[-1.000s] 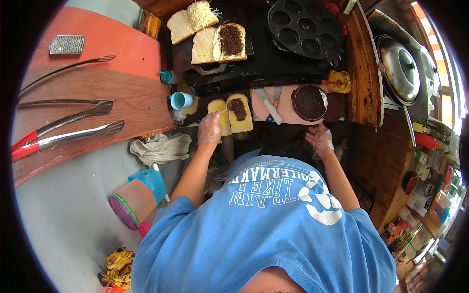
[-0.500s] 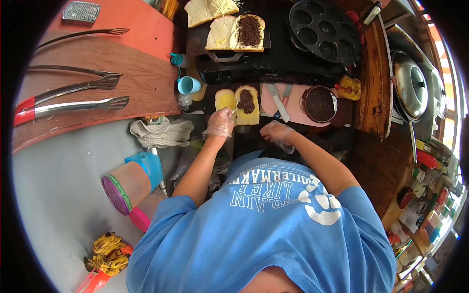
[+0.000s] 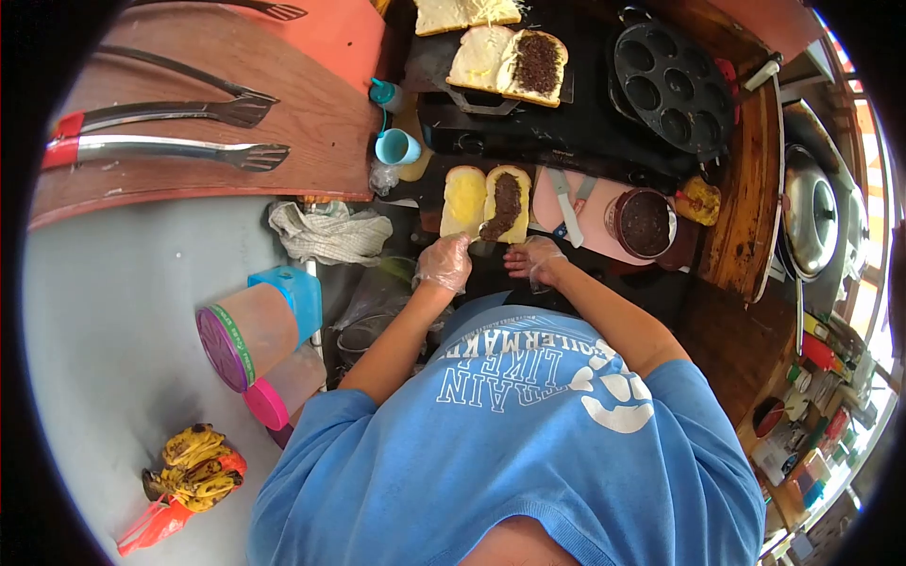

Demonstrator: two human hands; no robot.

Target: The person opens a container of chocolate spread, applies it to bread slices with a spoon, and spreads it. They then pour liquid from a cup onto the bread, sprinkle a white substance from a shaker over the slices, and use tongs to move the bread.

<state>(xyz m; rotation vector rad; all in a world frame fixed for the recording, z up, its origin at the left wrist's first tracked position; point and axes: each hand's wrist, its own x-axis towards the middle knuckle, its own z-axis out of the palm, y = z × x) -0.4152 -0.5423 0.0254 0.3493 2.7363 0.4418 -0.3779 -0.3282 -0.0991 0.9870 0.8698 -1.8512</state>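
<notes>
Two bread slices lie side by side in front of me. The left slice point(image 3: 464, 195) bears a yellow spread, and the right slice point(image 3: 515, 219) has a dark strip of chocolate topping point(image 3: 506, 202) reaching down its left part. My left hand point(image 3: 445, 262), in a clear plastic glove, is closed at the lower edge of the bread. A thin utensil, mostly hidden by the fingers, points from it toward the chocolate. My right hand point(image 3: 534, 261), also gloved, hovers just below the right slice with its fingers stretched out and nothing in them.
Knives point(image 3: 569, 209) and a tub of dark chocolate topping point(image 3: 645, 223) rest on a pink board. Behind are topped bread slices point(image 3: 536, 68) and a round moulded pan point(image 3: 673, 83). A blue cup point(image 3: 397, 146) and tongs point(image 3: 179, 151) stand and lie to the left.
The chocolate now stretches lower along the right slice. My left hand has dropped toward the bread's lower edge, and my right hand has opened its fingers. The whole view has shifted.
</notes>
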